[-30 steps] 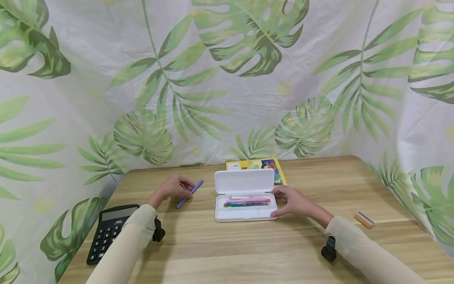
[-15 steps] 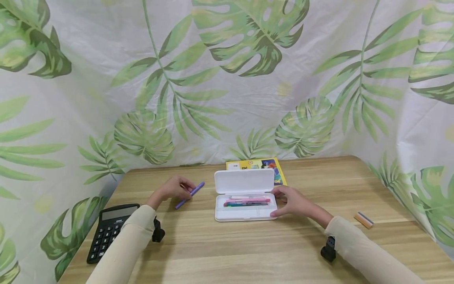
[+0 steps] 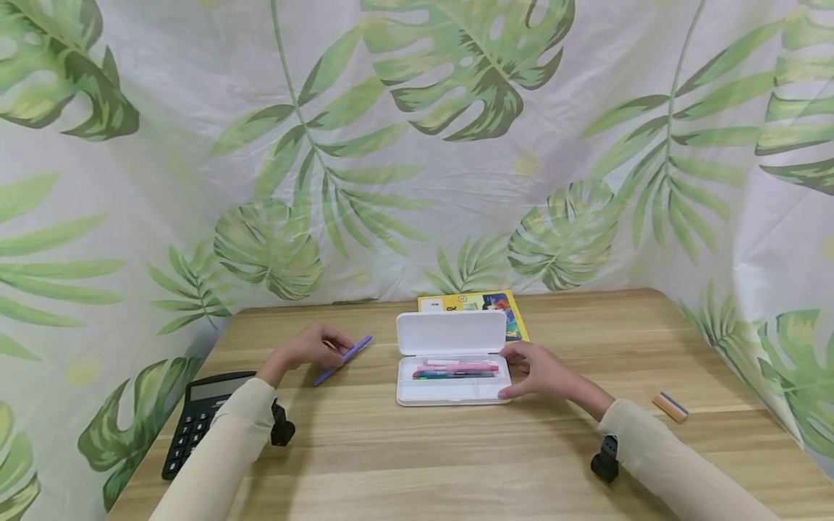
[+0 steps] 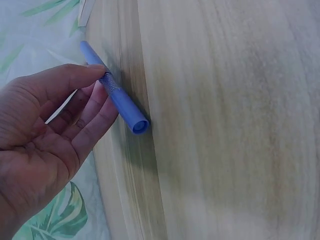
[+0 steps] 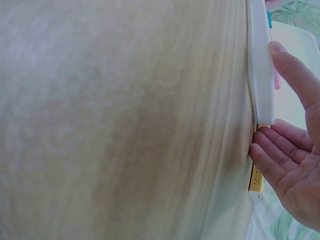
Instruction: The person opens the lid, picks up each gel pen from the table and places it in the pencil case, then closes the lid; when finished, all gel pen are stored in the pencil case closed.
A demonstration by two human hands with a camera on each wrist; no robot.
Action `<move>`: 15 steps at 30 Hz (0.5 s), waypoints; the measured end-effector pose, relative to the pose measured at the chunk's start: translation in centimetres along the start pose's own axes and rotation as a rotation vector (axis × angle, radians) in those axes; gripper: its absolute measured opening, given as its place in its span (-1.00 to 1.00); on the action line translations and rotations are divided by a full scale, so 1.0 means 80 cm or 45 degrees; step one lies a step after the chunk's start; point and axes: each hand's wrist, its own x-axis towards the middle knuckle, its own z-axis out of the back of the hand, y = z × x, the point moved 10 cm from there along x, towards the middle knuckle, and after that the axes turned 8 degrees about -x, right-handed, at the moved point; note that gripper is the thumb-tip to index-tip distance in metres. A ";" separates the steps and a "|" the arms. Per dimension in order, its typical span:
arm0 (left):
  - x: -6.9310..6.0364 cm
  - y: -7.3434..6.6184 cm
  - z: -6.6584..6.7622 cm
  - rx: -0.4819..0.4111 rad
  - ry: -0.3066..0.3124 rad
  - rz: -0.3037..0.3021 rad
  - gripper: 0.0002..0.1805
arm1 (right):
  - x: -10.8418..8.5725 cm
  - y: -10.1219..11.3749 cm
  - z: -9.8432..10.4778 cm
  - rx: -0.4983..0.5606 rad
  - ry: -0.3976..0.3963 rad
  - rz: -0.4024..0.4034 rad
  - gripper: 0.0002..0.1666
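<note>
Between thumb and fingertips, my left hand (image 3: 311, 348) pinches a purple pen (image 3: 357, 349), slanted just over the table on the left. The left wrist view shows the thumb pressing the patterned middle of the pen (image 4: 109, 82), its hollow end facing the camera. A white pencil case (image 3: 430, 392) lies in the middle with its lid raised. Several pink, white and green pens (image 3: 456, 369) lie in its back compartment. My right hand (image 3: 542, 370) holds the case's right end, thumb at the front corner and fingers at the hinge side.
Behind the raised lid lies a yellow picture book (image 3: 518, 327), partly hidden. A black calculator (image 3: 185, 436) sits at the left edge, partly under the left sleeve. An orange and blue eraser (image 3: 670, 407) is on the right. Leaf-patterned cloth (image 3: 365, 181) surrounds the table.
My left hand has shifted slightly left with the purple pen, which sits a little differently in the fingers. The right hand and the pencil case keep their places.
</note>
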 end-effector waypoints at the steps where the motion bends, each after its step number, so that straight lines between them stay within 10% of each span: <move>1: 0.000 0.001 0.000 -0.003 0.004 0.006 -0.61 | 0.000 0.000 0.000 0.004 0.001 -0.003 -0.20; 15: -0.009 -0.017 -0.011 -0.002 0.072 0.007 -0.59 | 0.000 0.003 0.000 0.004 -0.004 0.020 -0.18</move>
